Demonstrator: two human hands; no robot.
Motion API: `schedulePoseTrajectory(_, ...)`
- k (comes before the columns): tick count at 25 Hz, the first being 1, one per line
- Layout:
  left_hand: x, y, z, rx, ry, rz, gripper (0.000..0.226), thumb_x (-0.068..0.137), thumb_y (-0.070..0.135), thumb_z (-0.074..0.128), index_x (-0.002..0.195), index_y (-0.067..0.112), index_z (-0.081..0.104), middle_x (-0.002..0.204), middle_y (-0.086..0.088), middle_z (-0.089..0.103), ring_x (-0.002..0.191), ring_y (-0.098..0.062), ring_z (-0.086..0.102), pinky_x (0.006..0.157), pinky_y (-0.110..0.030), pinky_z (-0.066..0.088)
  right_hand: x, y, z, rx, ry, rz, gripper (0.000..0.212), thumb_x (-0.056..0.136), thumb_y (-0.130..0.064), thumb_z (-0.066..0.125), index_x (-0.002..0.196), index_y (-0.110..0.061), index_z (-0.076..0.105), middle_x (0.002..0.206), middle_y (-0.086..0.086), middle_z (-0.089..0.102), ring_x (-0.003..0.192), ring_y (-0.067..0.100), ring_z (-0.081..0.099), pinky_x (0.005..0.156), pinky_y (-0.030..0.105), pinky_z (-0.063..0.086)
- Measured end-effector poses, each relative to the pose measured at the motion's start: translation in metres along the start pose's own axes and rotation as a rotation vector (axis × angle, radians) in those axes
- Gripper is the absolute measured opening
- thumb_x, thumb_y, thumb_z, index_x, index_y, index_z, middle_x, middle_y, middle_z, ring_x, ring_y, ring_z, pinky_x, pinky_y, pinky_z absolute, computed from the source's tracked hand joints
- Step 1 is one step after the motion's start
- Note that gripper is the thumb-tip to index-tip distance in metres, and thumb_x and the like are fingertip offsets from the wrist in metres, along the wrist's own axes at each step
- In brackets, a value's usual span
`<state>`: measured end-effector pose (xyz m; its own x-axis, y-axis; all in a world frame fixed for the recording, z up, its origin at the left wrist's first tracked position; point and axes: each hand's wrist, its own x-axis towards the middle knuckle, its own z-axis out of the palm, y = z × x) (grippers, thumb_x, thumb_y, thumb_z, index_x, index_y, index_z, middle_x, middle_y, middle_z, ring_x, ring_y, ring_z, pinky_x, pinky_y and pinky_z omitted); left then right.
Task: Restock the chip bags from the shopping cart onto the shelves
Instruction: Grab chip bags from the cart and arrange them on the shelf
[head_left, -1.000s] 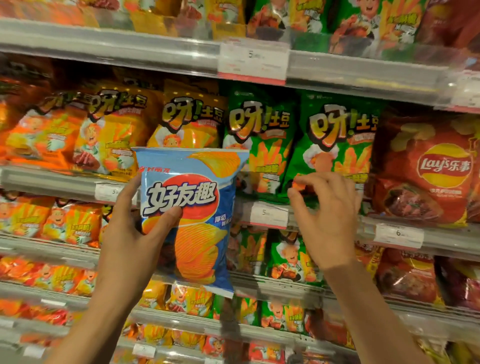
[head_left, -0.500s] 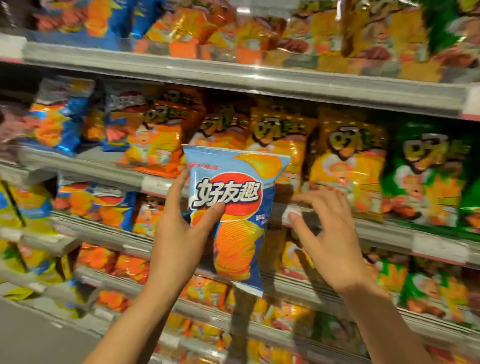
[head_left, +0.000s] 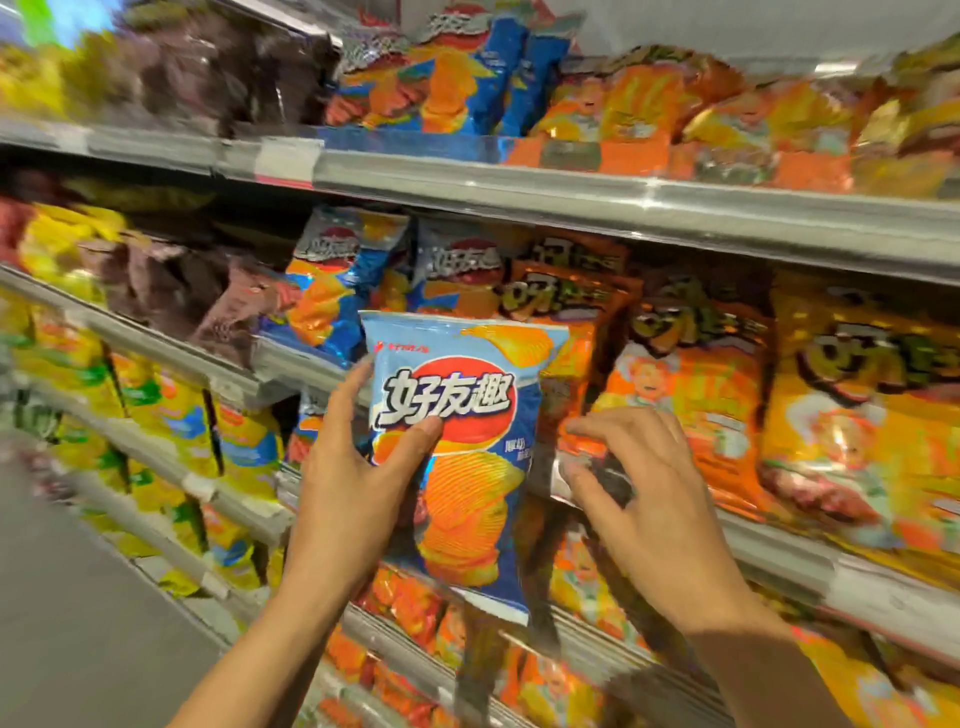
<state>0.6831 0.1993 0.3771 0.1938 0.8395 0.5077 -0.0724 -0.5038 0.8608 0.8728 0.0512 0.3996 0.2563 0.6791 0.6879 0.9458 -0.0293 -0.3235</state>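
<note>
My left hand grips a blue chip bag with a red oval logo and orange ridged chips, held upright in front of the shelves. Its thumb lies across the bag's front. My right hand hovers to the right of the bag with fingers loosely spread and curled, holding nothing, close to the shelf edge. Matching blue bags stand on the shelf just behind and above the held bag. The shopping cart is out of view.
Orange bags fill the shelf right of the blue ones. Dark purple bags and yellow bags sit to the left. An upper shelf holds more blue and orange bags. Grey floor lies at the lower left.
The view has swung left along the shelves, from green and orange bags to the blue ones. Both hands moved along with it; the left still holds the blue bag.
</note>
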Motion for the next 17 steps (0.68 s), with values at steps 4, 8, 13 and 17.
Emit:
schedulePoseTrajectory(4,0.060,-0.022,-0.017,0.024,0.034,-0.015,0.077,0.073,0.055,0.078,0.142,0.042,0.047,0.121,0.012,0.073,0.110,-0.011,0.070,0.098,-0.052,0.054,0.052,-0.004,0.041,0.001,0.033,-0.027,0.026,0.087,-0.032,0.065,0.110,-0.020,0.070,0.110,-0.004,0.062,0.108,0.023,0.055,0.094,0.042,0.044)
schedulePoseTrajectory(8,0.122,-0.034,-0.024,0.076,0.051,0.062,0.070,0.074,0.052,0.076,0.138,0.038,0.052,0.117,0.016,0.074,0.104,-0.004,0.071,0.094,-0.040,0.058,0.096,-0.015,0.077,-0.200,0.018,-0.058,0.030,0.087,-0.038,0.061,0.110,-0.023,0.071,0.117,-0.002,0.064,0.117,0.029,0.056,0.104,0.051,0.038)
schedulePoseTrajectory(13,0.189,-0.046,-0.011,0.071,-0.073,0.095,0.070,0.076,0.053,0.076,0.140,0.035,0.052,0.130,0.011,0.067,0.116,-0.009,0.064,0.104,-0.042,0.051,0.122,-0.019,0.104,-0.470,-0.203,-0.009,0.042,0.087,-0.052,0.054,0.120,-0.030,0.070,0.140,0.002,0.058,0.138,0.034,0.044,0.112,0.065,0.026)
schedulePoseTrajectory(17,0.225,-0.048,0.008,0.014,-0.149,0.105,0.064,0.086,0.047,0.075,0.142,0.034,0.046,0.120,0.040,0.052,0.103,0.028,0.050,0.091,-0.001,0.037,0.128,-0.021,0.116,-0.602,-0.206,0.129,0.031,0.086,-0.052,0.053,0.092,-0.035,0.077,0.142,-0.001,0.056,0.141,0.032,0.041,0.113,0.064,0.023)
